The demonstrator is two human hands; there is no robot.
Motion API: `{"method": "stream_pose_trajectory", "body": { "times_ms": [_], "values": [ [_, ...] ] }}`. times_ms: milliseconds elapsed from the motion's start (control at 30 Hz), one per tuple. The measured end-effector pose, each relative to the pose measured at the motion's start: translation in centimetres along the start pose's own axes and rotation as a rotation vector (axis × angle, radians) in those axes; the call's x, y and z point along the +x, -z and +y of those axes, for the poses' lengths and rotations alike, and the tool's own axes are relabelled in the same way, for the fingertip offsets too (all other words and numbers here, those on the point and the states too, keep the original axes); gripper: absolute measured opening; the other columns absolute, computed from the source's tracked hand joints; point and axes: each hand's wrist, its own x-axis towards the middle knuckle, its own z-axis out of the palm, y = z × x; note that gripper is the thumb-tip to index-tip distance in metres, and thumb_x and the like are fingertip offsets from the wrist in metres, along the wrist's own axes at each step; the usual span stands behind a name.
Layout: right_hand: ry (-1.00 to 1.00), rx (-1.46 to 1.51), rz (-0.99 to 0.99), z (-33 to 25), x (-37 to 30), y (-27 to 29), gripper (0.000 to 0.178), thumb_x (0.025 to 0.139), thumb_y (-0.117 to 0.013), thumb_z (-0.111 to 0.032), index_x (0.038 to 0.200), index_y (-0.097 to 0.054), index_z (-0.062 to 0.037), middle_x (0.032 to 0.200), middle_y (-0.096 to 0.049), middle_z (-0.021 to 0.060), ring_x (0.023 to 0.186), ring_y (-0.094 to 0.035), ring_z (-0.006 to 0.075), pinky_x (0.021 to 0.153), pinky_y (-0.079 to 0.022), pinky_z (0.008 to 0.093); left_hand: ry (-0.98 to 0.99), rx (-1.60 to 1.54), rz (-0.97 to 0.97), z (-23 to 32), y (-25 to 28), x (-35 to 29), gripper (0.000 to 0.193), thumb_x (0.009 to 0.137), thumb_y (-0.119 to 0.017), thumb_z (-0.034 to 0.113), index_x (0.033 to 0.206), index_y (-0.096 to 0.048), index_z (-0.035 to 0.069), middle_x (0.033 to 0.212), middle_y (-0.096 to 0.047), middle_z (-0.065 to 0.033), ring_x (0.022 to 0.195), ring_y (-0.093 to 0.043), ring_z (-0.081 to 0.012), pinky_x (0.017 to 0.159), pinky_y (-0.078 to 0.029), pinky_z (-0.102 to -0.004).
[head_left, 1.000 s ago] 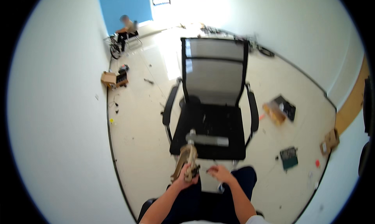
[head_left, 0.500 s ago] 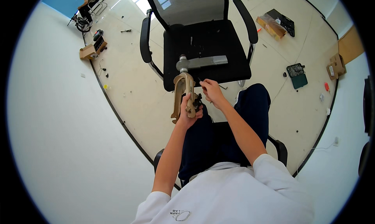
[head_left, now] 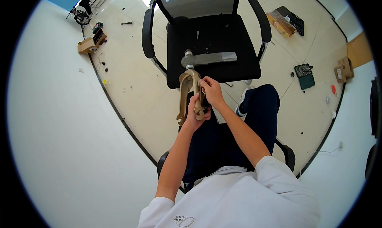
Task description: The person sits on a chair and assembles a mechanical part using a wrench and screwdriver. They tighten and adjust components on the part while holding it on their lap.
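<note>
A tan bicycle fork (head_left: 184, 93) points its two legs toward me. Its upper end joins a grey metal tube-like part (head_left: 213, 58) that lies across the black chair seat (head_left: 223, 35). My left hand (head_left: 195, 114) is wrapped round the right leg of the fork, low down. Beside those fingers a black part (head_left: 205, 104), perhaps a brake, shows in part against the leg. My right hand (head_left: 212, 91) is closed in a pinch against the outer side of the same leg, higher up. Whatever sits between its fingertips is hidden.
Small metal bits (head_left: 207, 48) lie on the seat. An open green case (head_left: 306, 81), a plastic-wrapped yellow box (head_left: 281, 25) and a black case (head_left: 295, 23) rest on the floor at right. Cardboard boxes (head_left: 88, 46) stand at left; a person (head_left: 86, 3) sits far left.
My right hand has moved up and left, from just off the fork to touching its right leg. The small dark thing in its fingertips is now hidden. My left hand keeps its hold.
</note>
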Motion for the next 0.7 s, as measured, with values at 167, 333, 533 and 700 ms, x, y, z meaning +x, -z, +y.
{"method": "stream_pose_trajectory", "body": {
  "times_ms": [167, 333, 533, 700],
  "values": [
    [0.034, -0.020, 0.003, 0.0, -0.1, 0.1, 0.024, 0.093, -0.056, -0.017, 0.076, -0.054, -0.0016, 0.060, -0.043, -0.0040, 0.056, -0.037, 0.0037, 0.051, -0.030, 0.0232, 0.001, 0.002, -0.013, 0.1, 0.2, 0.0, 0.049, 0.087, -0.048, 0.060, 0.093, -0.052, 0.012, 0.075, -0.048, -0.0059, 0.052, -0.039, -0.0143, 0.050, -0.030, -0.0266],
    [0.002, 0.020, 0.004, 0.3, 0.3, 0.6, 0.022, 0.093, -0.057, -0.015, 0.074, -0.053, -0.0039, 0.060, -0.041, -0.0056, 0.054, -0.035, 0.0028, 0.049, -0.027, 0.0222, 0.007, -0.001, 0.017, -0.1, 0.6, 0.3, 0.050, 0.085, -0.049, 0.061, 0.093, -0.049, 0.012, 0.073, -0.046, -0.0057, 0.051, -0.039, -0.0153, 0.050, -0.030, -0.0279],
    [0.012, 0.002, -0.001, 0.3, 0.2, 0.5, 0.023, 0.094, -0.057, -0.017, 0.074, -0.053, -0.0046, 0.059, -0.041, -0.0057, 0.055, -0.035, 0.0024, 0.049, -0.027, 0.0219, 0.008, -0.016, 0.003, 0.0, 0.4, 0.3, 0.050, 0.086, -0.049, 0.060, 0.093, -0.052, 0.010, 0.076, -0.049, -0.0065, 0.052, -0.040, -0.0153, 0.050, -0.030, -0.0278],
    [0.030, -0.118, 0.054, 0.4, -0.6, 0.2, 0.025, 0.092, -0.057, -0.019, 0.075, -0.054, -0.0015, 0.059, -0.045, -0.0009, 0.056, -0.040, 0.0068, 0.051, -0.033, 0.0267, 0.017, -0.034, 0.042, -0.5, 1.3, 0.4, 0.049, 0.086, -0.050, 0.060, 0.094, -0.053, 0.011, 0.075, -0.050, -0.0063, 0.052, -0.042, -0.0159, 0.049, -0.032, -0.0275]
  ]
}}
